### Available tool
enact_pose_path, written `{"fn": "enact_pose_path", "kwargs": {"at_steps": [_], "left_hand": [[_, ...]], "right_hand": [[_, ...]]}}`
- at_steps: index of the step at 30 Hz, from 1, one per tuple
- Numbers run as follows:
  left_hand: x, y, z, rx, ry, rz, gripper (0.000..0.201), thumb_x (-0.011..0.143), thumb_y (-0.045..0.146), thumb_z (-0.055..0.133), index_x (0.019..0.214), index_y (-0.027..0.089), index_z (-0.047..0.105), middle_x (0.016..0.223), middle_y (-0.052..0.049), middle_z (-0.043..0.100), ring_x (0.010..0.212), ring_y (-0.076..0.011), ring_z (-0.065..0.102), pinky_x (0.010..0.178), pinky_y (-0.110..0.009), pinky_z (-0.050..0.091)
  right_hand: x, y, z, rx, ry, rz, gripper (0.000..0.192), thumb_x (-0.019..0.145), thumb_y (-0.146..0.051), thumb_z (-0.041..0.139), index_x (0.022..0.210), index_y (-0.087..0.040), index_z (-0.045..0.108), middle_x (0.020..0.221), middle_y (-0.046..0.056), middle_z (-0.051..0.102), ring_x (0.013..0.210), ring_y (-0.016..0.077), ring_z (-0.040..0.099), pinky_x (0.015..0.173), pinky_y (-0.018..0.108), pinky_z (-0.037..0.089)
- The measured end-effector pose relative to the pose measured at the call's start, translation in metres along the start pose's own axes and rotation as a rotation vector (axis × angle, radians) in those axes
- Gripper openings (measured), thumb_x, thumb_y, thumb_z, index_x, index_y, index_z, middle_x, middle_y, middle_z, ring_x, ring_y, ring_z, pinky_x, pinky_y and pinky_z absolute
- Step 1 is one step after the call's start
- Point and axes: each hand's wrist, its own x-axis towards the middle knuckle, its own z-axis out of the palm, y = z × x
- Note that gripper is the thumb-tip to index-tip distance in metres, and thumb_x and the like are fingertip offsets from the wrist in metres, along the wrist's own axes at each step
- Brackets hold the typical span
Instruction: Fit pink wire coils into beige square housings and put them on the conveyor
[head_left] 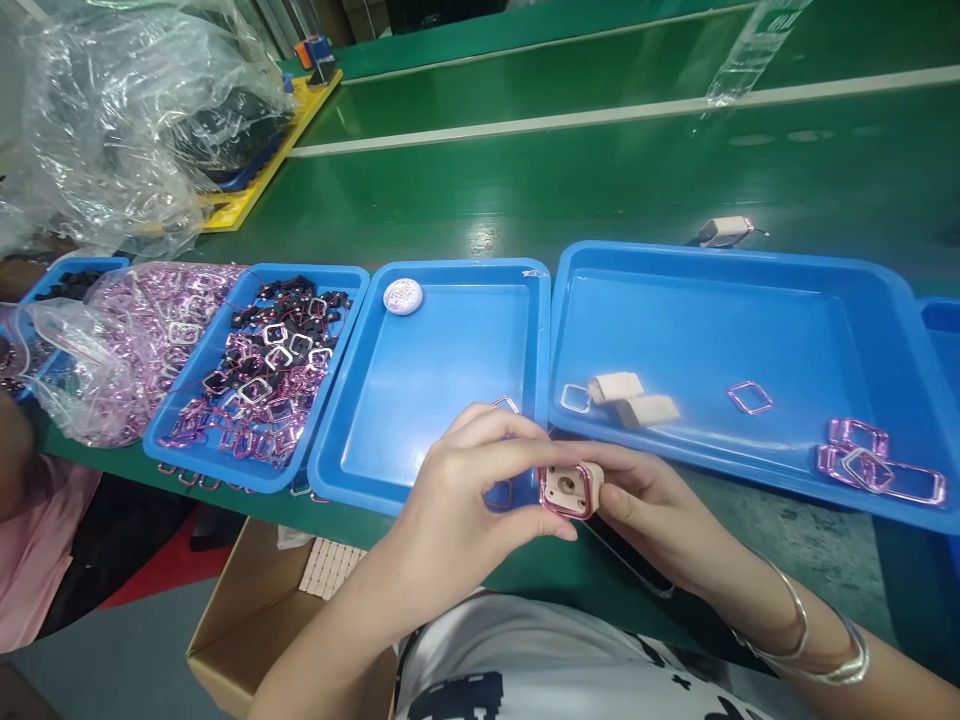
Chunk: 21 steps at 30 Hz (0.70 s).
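Note:
Between my hands, over the front edges of the trays, is a small beige plastic housing [568,486] with a hole in its face. A shiny pink square frame [543,490] sits around that face. My left hand [480,480] pinches the frame between thumb and fingers. From the other side, my right hand [649,500] grips the beige housing, its thumb on the edge. Two more beige housings [651,410] lie in the large blue tray [675,300] beyond my hands, near a silver frame [576,398] and a pink frame [750,397]. My fingers hide part of the held piece.
A blue tray [442,395] with a white oval object [403,296] stands left of centre. Further left are a tray of black parts and frames [281,370] and a bag of pink frames [157,320]. A cardboard box [240,600] sits below the table; another person's arm [15,450] shows far left.

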Motion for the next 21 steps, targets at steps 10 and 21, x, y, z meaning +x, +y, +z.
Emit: {"fn": "enact_pose_path", "kwargs": {"at_steps": [10, 21], "left_hand": [[0.0008, 0.0016, -0.0029, -0.024, -0.055, -0.020, 0.038, 0.071, 0.028, 0.077, 0.109, 0.032, 0.068, 0.097, 0.000, 0.062, 0.096, -0.0169, 0.056, 0.090, -0.031, 0.045], [-0.0007, 0.0013, -0.0009, -0.045, -0.022, -0.022, 0.039, 0.069, 0.027, 0.080, 0.106, 0.030, 0.068, 0.097, 0.002, 0.063, 0.094, -0.0143, 0.056, 0.084, -0.026, 0.046]], "right_hand": [[-0.0009, 0.0024, -0.0037, 0.008, -0.033, 0.064, 0.035, 0.082, -0.042, 0.069, 0.114, -0.032, 0.070, 0.100, 0.003, 0.074, 0.090, 0.0203, 0.066, 0.085, 0.032, 0.049], [-0.0008, -0.0005, 0.0013, 0.150, -0.037, 0.078, 0.027, 0.084, -0.034, 0.069, 0.111, -0.031, 0.072, 0.094, 0.001, 0.074, 0.088, 0.0146, 0.065, 0.083, 0.024, 0.048]]}}
